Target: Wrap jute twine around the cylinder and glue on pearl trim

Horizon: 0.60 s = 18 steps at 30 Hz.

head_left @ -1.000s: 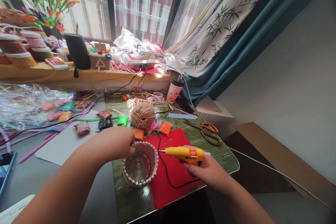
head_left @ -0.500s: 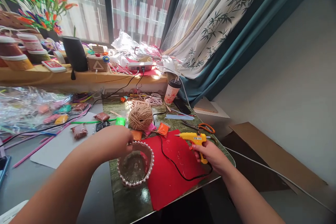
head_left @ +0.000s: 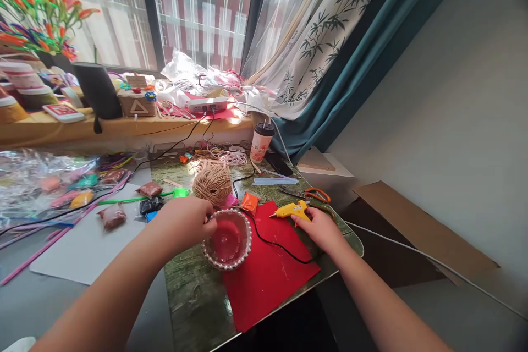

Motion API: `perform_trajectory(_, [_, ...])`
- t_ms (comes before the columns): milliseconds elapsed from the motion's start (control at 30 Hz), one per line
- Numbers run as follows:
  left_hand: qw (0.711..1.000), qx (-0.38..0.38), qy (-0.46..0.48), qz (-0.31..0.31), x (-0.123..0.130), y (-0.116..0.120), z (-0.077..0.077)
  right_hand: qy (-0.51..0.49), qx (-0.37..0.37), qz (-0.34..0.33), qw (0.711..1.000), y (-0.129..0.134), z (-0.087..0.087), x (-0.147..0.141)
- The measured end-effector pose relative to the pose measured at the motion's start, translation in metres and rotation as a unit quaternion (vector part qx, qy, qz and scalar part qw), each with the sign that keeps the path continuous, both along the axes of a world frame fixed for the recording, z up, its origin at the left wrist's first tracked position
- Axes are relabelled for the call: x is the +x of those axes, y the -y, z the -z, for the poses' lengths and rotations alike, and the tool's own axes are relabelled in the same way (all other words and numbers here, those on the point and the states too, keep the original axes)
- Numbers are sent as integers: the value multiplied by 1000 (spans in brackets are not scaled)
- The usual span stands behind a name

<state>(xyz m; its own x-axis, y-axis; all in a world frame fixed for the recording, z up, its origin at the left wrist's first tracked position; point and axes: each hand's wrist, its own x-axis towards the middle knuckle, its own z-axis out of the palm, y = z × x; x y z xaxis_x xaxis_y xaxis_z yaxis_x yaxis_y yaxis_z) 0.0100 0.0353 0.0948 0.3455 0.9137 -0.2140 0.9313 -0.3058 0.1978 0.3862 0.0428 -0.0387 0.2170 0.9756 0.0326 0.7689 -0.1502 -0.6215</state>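
My left hand pinches the left side of a clear bowl rimmed with white beads. The bowl overlaps the left edge of a red sheet, and the red shows through its bottom. In my right hand is a yellow hot glue gun, its nozzle pointing left above the sheet. My right fingers wrap its grip and are partly hidden. A black cord curves across the sheet. Behind the bowl sits a ball of brown twine, with an orange packet just right of it.
Orange-handled scissors, pale blue glue sticks, a phone and a paper cup stand or lie toward the back right. Clay packets and plastic bags cover the left. The table's front edge is close.
The bowl has moved right onto the red sheet with my left hand. The glue gun has tipped lower and lies closer to the sheet. The view has shifted slightly right.
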Motion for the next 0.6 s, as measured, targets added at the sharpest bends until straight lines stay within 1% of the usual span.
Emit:
perform_trajectory(100, [1000,-13,2,-21,7,-1,11,32,52,11,998,3,7,-5])
perform_trajectory(167, [999,-23,0,-22,7,-1,14,41,91,19,995,7,8,-8])
perform_trajectory(233, [999,-22,9,-29,3,-1,8,46,131,28,990,15,5,-14])
perform_trajectory(300, [999,-4,33,-40,-3,2,-4,37,179,14,983,28,0,-25])
perform_trajectory(333, [998,8,52,-43,-6,3,-11,26,203,-5,979,36,-4,-34])
perform_trajectory(367, [996,14,78,-36,-9,6,-16,-5,243,-49,969,45,-7,-45])
perform_trajectory(400, [993,17,111,-31,-11,9,-19,-44,262,-103,958,55,-10,-58])
perform_trajectory(433, [988,17,149,-26,-13,13,-18,-87,256,-155,950,64,-12,-71])
perform_trajectory(467, [981,18,192,-34,-15,17,-12,-133,226,-193,945,72,-13,-85])
perform_trajectory(500, [970,22,240,-42,-17,22,-2,-181,193,-217,940,78,-13,-99])
perform_trajectory(533, [956,28,289,-53,-20,27,13,-228,158,-231,933,83,-12,-111])
perform_trajectory(567, [940,28,337,-54,-22,33,31,-266,121,-237,926,85,-10,-122])
perform_trajectory(600, [917,29,395,-46,-25,39,51,-294,84,-239,922,86,-7,-132])
